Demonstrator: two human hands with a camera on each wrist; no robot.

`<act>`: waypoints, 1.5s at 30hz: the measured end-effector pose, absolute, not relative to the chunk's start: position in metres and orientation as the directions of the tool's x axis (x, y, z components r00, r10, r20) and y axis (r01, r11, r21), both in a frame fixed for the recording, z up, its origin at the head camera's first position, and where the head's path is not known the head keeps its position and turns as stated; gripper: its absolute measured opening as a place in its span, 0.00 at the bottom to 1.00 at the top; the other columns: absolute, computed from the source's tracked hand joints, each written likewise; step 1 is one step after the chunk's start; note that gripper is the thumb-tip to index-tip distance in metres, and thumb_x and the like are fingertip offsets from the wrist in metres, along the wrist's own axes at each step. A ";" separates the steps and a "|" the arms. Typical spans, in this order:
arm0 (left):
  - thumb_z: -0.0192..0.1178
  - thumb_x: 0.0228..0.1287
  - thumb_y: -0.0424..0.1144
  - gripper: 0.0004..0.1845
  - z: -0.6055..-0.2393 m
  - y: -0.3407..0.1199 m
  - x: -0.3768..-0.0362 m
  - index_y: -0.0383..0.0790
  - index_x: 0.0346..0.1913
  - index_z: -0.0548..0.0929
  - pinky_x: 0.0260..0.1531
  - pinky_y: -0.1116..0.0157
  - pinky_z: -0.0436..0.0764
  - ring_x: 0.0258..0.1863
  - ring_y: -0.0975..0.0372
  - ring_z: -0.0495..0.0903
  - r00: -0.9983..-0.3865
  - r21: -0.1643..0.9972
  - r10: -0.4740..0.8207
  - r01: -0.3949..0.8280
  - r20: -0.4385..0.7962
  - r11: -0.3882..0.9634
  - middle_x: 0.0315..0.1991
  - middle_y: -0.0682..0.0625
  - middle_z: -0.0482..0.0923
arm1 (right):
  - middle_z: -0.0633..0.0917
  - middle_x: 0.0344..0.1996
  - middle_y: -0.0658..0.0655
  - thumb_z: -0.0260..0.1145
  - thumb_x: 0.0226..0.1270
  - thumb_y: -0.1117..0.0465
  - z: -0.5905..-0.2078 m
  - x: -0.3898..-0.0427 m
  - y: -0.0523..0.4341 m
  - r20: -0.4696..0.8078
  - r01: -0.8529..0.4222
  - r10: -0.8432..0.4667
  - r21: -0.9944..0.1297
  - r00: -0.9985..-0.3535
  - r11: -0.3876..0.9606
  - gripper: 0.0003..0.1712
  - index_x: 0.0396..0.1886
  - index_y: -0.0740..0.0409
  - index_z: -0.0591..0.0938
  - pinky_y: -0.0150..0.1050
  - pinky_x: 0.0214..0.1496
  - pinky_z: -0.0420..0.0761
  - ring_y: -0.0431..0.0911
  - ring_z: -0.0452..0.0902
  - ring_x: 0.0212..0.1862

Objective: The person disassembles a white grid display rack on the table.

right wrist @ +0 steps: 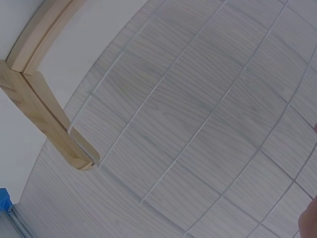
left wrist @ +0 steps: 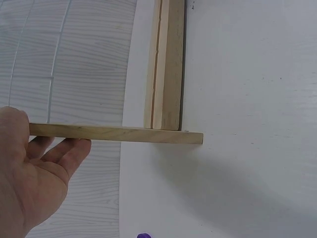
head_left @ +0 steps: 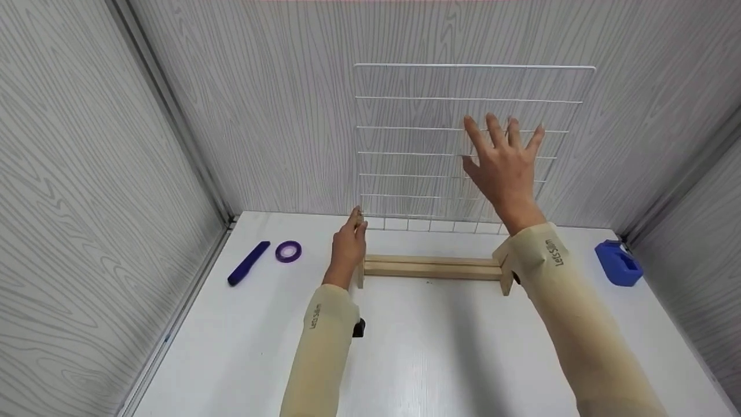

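Observation:
A white wire grid panel (head_left: 405, 127) stands upright before the back wall, its lower edge at a wooden stand (head_left: 434, 268) on the table. My left hand (head_left: 348, 246) holds the stand's left end piece (left wrist: 124, 134) between thumb and fingers, as the left wrist view shows. Higher up, my right hand (head_left: 505, 168) has its fingers spread across the grid's right half, overlapping the wires in the head view. From the right wrist, the grid's lower corner meets the stand's right end piece (right wrist: 49, 124); only bits of a finger (right wrist: 309, 220) show at that view's edge.
To the left lie a dark purple stick-like tool (head_left: 249, 263) and a purple tape roll (head_left: 288, 252). A blue plastic object with an opening (head_left: 618, 263) sits at the right edge of the white table (head_left: 405, 347). Wood-patterned walls (head_left: 260, 116) enclose the back and sides.

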State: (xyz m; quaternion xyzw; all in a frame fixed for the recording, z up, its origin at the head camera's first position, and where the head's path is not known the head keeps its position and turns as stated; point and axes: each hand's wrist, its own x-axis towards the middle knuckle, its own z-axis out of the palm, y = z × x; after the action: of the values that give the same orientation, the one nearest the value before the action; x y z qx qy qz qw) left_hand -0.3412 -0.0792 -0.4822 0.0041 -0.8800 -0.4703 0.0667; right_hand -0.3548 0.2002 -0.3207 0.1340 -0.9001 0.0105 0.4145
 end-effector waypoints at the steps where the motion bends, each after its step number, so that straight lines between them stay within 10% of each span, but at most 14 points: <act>1: 0.45 0.83 0.45 0.29 -0.482 -0.079 -0.341 0.46 0.81 0.57 0.72 0.50 0.69 0.70 0.48 0.72 -0.992 0.829 -0.071 0.051 0.109 0.556 0.71 0.41 0.73 | 0.75 0.71 0.62 0.71 0.67 0.50 -0.320 -0.355 0.201 0.750 -0.250 -0.229 0.088 -0.620 0.964 0.38 0.75 0.39 0.68 0.81 0.69 0.53 0.69 0.69 0.70; 45: 0.48 0.82 0.44 0.28 -0.483 -0.083 -0.341 0.41 0.79 0.62 0.71 0.48 0.70 0.70 0.45 0.71 -0.983 0.823 -0.055 0.117 0.177 0.555 0.69 0.38 0.74 | 0.71 0.74 0.62 0.68 0.71 0.50 -0.275 -0.350 0.204 0.737 -0.239 -0.205 0.061 -0.644 0.969 0.39 0.78 0.40 0.65 0.79 0.72 0.49 0.69 0.66 0.73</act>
State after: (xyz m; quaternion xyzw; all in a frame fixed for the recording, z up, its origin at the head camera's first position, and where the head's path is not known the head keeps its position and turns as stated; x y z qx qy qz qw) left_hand -0.3411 -0.0831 -0.4835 -0.0175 -0.8771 -0.4712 0.0915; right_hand -0.3502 0.2042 -0.2751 0.1224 -0.9065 0.0207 0.4035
